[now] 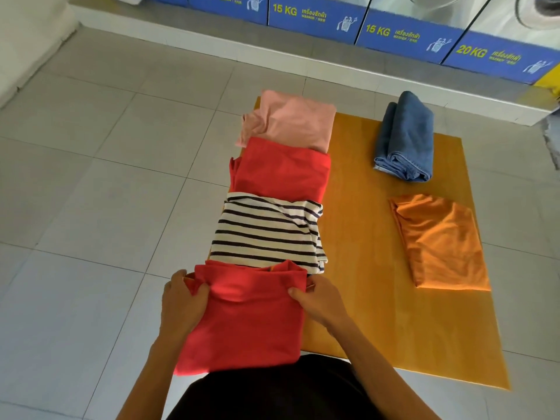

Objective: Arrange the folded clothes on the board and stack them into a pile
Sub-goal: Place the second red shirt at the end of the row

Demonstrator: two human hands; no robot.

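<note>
A yellow-brown board (363, 237) lies on the tiled floor. Along its left side runs a row of folded clothes: a pink one (294, 122) farthest, a red one (285, 171), a black-and-white striped one (266, 231), and nearest a second red garment (248, 322). My left hand (181, 301) grips that near red garment's left edge, and my right hand (318, 298) grips its right edge. Folded blue jeans (406, 137) rest at the board's far right. An orange folded garment (439, 241) lies on the right side, nearer to me.
Grey floor tiles (106, 177) surround the board. A raised ledge (363, 83) with blue-fronted washing machines (406, 34) runs along the far side. A white wall (27, 40) stands at the far left. My dark clothing (272, 392) fills the bottom middle.
</note>
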